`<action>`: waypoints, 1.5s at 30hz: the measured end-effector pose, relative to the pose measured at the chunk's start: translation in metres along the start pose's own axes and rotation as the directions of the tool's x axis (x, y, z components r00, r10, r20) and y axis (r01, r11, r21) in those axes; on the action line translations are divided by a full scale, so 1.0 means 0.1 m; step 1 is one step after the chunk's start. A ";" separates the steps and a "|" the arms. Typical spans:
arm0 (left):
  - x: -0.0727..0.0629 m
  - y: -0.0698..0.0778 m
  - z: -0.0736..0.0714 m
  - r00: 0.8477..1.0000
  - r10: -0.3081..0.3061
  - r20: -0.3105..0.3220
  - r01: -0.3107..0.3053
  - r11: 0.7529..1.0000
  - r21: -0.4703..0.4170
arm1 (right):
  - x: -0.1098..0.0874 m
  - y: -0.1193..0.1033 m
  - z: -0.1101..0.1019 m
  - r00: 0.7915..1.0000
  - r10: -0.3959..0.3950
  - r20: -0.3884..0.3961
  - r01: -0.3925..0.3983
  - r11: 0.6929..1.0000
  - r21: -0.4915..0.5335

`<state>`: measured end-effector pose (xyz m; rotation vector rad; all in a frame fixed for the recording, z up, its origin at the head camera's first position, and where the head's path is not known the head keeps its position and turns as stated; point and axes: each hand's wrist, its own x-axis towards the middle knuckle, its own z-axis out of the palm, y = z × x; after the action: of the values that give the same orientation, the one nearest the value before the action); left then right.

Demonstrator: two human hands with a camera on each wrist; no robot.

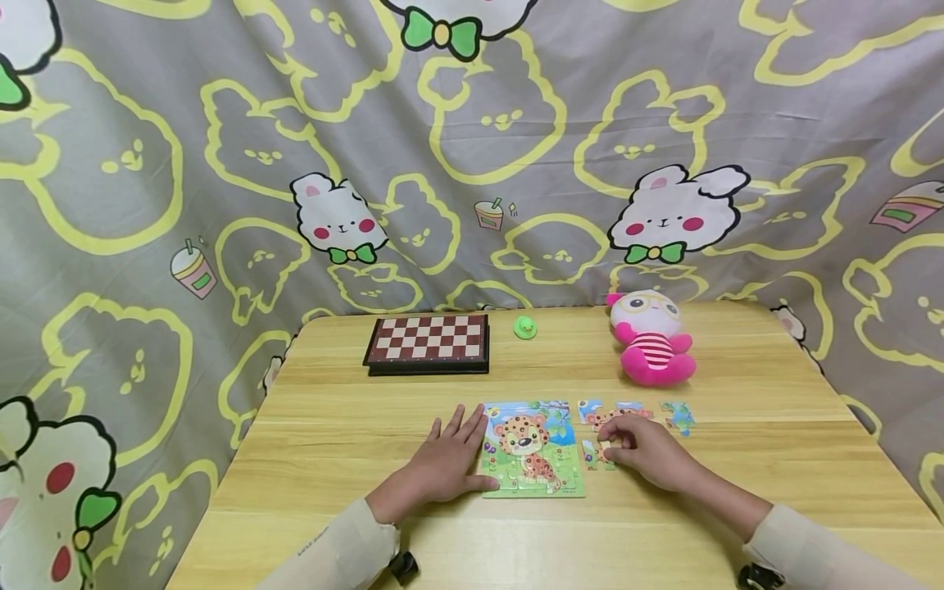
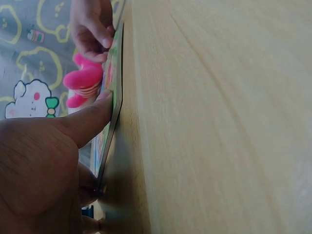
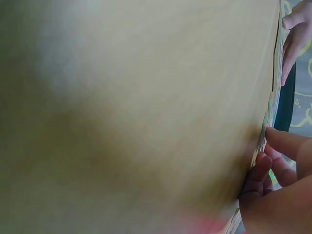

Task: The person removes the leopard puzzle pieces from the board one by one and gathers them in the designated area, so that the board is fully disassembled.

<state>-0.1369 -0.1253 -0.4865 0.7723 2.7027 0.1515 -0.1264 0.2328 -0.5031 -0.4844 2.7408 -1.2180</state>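
Note:
A jigsaw puzzle (image 1: 527,451) with a spotted cartoon leopard lies flat in its board on the table. My left hand (image 1: 450,459) rests at its left side with fingers extended; the thumb (image 2: 95,109) presses on the board's near left corner. To the right of the board lie several loose puzzle pieces (image 1: 590,410), some joined together. My right hand (image 1: 652,451) bends over them, its curled index finger and thumb pinching a puzzle piece (image 1: 606,451) at the lower part of the group. In the right wrist view those fingertips (image 3: 270,132) are right at the pieces' edge, low over the tabletop.
A folded chessboard (image 1: 428,338) lies at the back left of the wooden table (image 1: 324,459). Beside it sits a small green duck toy (image 1: 525,328). A pink and white plush toy (image 1: 652,340) leans behind the loose pieces. A patterned curtain (image 1: 472,164) hangs behind the table.

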 end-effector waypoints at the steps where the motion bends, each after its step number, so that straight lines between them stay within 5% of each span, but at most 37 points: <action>1: 0.00 0.00 0.00 1.000 0.000 0.000 0.000 1.000 -0.001 | 0.00 0.00 0.00 1.000 -0.003 -0.001 0.003 1.000 -0.004; 45: 0.02 -0.03 0.05 1.000 -0.007 -0.001 0.007 1.000 0.001 | 0.10 -0.10 -0.03 0.999 0.030 0.021 -0.032 0.998 0.063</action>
<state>-0.1385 -0.1271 -0.4920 0.7635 2.7060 0.1492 -0.1338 0.2257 -0.4930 -0.4434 2.6732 -1.2810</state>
